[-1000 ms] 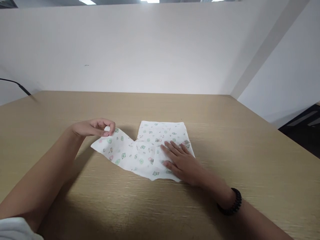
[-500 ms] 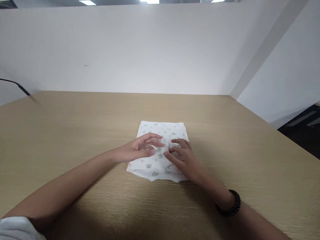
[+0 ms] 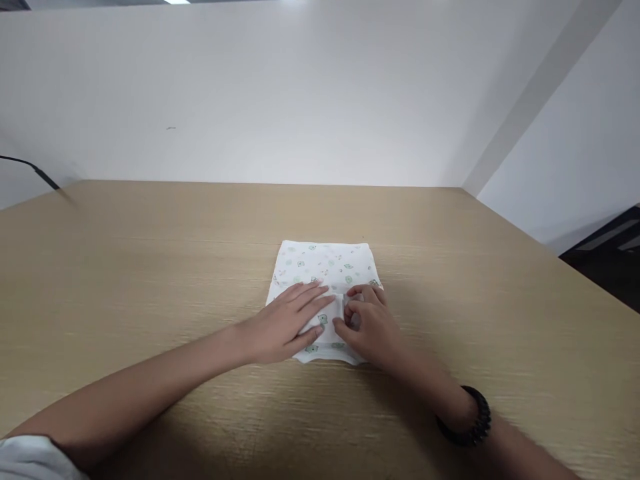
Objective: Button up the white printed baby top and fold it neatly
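Head view: white, folded fabric cloth with small green and pink prints (image 3: 325,259) lies on pale wood-grain tabletop (image 3: 150,267); bare left hand (image 3: 280,325) flat on it, fingers spread; bare right hand (image 3: 373,329) curled at folded edge, can't tell if pinching

The white cloth (image 3: 330,267) bears green and pink prints; the table (image 3: 175,267) is tan.
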`<state>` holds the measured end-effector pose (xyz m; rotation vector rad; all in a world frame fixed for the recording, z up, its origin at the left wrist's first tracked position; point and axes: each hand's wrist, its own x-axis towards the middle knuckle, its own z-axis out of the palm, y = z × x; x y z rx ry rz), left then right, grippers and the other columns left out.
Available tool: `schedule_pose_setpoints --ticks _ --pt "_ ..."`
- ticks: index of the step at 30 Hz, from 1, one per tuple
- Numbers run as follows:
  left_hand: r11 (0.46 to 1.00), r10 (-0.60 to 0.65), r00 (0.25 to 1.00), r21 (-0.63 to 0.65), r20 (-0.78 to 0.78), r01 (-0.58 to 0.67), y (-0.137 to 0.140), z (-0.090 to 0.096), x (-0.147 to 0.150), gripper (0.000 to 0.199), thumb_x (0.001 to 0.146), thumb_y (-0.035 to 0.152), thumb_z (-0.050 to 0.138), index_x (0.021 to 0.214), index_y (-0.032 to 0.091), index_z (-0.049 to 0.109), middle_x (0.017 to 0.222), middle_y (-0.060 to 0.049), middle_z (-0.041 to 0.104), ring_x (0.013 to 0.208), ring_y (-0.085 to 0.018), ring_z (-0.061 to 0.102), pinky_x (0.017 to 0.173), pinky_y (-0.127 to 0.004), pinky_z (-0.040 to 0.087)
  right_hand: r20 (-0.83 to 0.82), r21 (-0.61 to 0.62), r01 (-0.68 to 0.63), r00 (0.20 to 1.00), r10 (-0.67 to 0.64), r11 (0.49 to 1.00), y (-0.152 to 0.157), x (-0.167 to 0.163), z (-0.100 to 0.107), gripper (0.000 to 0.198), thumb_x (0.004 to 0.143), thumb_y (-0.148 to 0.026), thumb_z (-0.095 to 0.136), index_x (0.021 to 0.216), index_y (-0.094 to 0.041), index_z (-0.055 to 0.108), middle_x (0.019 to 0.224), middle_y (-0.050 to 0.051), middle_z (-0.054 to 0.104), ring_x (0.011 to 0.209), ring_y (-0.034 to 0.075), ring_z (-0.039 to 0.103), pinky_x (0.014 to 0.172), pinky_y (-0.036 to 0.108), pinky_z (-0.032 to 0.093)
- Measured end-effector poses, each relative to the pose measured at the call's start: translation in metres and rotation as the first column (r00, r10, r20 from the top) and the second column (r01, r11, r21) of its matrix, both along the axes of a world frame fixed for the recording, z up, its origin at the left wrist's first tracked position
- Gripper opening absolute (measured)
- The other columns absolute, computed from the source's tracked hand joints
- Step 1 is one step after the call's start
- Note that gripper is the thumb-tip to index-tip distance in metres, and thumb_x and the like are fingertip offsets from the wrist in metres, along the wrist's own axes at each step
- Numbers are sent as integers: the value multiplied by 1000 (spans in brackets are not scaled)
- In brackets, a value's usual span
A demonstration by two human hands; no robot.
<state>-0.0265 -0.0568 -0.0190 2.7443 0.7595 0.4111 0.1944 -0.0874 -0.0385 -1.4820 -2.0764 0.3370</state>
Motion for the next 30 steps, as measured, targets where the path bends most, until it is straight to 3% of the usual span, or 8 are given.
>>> schedule_pose_setpoints --ticks 3,7,15,19,22,25,28,30 --pt "1000 6 994 -23 -106 -8 2 -4 -2 57 103 44 36 153 21 25 161 -12 24 150 -28 14 121 -51 18 61 74 22 998 -27 997 -2 1 -1 11 79 -29 63 79 -19 58 103 14 59 120 32 47 103 49 40" --pt "1000 4 988 -27 -155 -9 4 -7 -3 62 104 46 32 156 19 13 162 -13 15 150 -27 8 121 -49 15 124 161 24 991 -44 987 -5 -2 -1 40 86 -34 56 120 -13 56 137 22 47 136 35 34 110 55 32" --pt "998 34 979 -38 -199 -42 3 -5 0 68 103 47 29 156 14 3 162 -16 12 150 -26 10 121 -46 14 313 -157 -98 939 144 983 -9 -4 -2 63 101 -48 26 155 -14 26 159 14 29 148 29 23 118 58 16" --pt "998 2 999 57 -50 1 3 0 -5 75 96 52 44 155 14 14 160 -20 21 147 -32 23 116 -50 25 268 -154 -191 936 227 969 -4 18 12 74 96 -61 36 153 -13 29 159 17 26 148 32 19 117 55 21" --pt "974 -199 979 120 44 192 3 2 -7 70 84 53 59 140 15 41 142 -20 49 128 -35 48 105 -50 39 184 -124 -181 962 202 976 0 40 35 58 87 -59 57 128 -17 55 140 17 50 131 33 43 106 50 38" --pt "921 -375 925 141 66 364 2 1 -6 47 81 46 61 116 15 57 108 -15 66 101 -29 61 91 -44 49 119 -257 -336 919 375 906 1 54 54 34 79 -50 70 95 -21 61 108 9 61 104 26 55 86 39 48" --pt "893 -421 905 206 63 401 1 -1 -4 17 83 25 55 97 16 59 94 -10 68 89 -25 62 80 -38 52 85 -385 -423 869 488 820 -2 56 60 26 74 -38 75 88 -22 61 100 4 60 96 23 55 80 35 46" --pt "893 -402 912 255 84 370 0 -3 -4 12 84 16 50 93 17 58 90 -9 68 87 -23 63 73 -34 52 71 -395 -444 858 509 804 -4 53 58 17 75 -28 71 87 -22 61 99 3 61 95 22 55 84 35 44"
